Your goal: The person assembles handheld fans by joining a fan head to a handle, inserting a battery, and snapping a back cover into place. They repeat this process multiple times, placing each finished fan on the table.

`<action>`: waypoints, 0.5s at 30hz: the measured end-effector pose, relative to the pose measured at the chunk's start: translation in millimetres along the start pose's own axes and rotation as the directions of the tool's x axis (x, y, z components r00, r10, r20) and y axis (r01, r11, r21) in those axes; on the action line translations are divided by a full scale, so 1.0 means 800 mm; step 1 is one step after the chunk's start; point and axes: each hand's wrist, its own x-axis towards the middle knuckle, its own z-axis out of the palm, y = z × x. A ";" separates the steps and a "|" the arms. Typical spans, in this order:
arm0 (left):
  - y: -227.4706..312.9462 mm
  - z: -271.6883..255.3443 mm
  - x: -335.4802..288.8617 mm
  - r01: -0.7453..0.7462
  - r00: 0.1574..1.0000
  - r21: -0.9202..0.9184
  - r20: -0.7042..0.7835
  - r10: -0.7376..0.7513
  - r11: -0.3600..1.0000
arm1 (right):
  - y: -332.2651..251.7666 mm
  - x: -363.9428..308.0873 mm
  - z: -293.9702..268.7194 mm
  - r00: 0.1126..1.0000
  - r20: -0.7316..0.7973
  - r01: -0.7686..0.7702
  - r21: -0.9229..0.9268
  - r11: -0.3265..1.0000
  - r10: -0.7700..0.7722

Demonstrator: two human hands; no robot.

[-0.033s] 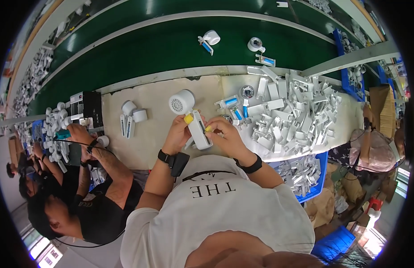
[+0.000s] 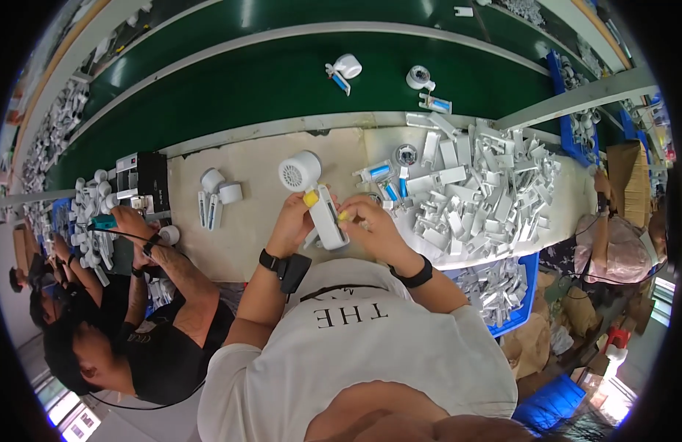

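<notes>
Just in front of my chest is a white handheld fan, its round grilled head [image 2: 300,171] pointing away from me and its long handle [image 2: 328,221] toward me. My left hand [image 2: 291,221] is closed round the left side of the handle, with a yellow finger cover [image 2: 311,198] on one digit. My right hand [image 2: 370,223] pinches at the handle's right side, along a dark slot; a yellow cover shows there too. Whether a small part sits between those right fingertips is hidden. Right of the hands lie open housings with blue cells [image 2: 376,172].
A large heap of white plastic shells [image 2: 488,191] covers the table's right side, above a blue bin [image 2: 521,313]. Two small fan units [image 2: 222,193] lie at left, near a black machine [image 2: 142,184]. Beyond runs a green conveyor belt [image 2: 245,74]. A co-worker [image 2: 164,317] works close on my left.
</notes>
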 end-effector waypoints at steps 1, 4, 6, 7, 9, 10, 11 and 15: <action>0.003 0.001 0.003 -0.014 1.000 0.003 0.015 0.014 1.000 | -0.011 0.000 -0.015 0.994 0.099 -0.035 -0.088 0.995 0.043; 0.014 -0.022 -0.011 0.043 0.994 0.313 -0.108 -0.010 0.949 | -0.078 0.009 -0.081 0.908 0.374 -0.010 -0.432 0.902 0.189; 0.020 -0.081 -0.014 0.076 0.939 0.945 -0.175 0.295 0.318 | -0.116 0.025 -0.112 0.910 0.384 0.134 -0.627 0.767 0.155; 0.022 -0.102 -0.018 0.177 0.896 0.979 -0.204 0.395 0.103 | -0.124 0.038 -0.120 0.930 0.358 0.179 -0.642 0.745 0.085; 0.023 -0.146 -0.023 0.323 0.812 0.937 -0.203 0.546 -0.132 | -0.126 0.071 -0.129 0.945 0.327 0.226 -0.666 0.710 0.006; 0.021 -0.166 -0.022 0.351 0.778 0.923 -0.195 0.597 -0.157 | -0.109 0.093 -0.133 0.967 0.251 0.132 -0.654 0.745 0.050; 0.021 -0.179 -0.020 0.335 0.777 0.928 -0.177 0.604 -0.160 | -0.085 0.116 -0.137 0.980 0.173 0.036 -0.631 0.775 0.096; 0.023 -0.184 -0.004 0.517 0.682 0.854 -0.365 0.633 -0.064 | 0.062 0.211 -0.124 0.990 -0.135 -0.117 -0.600 0.791 0.044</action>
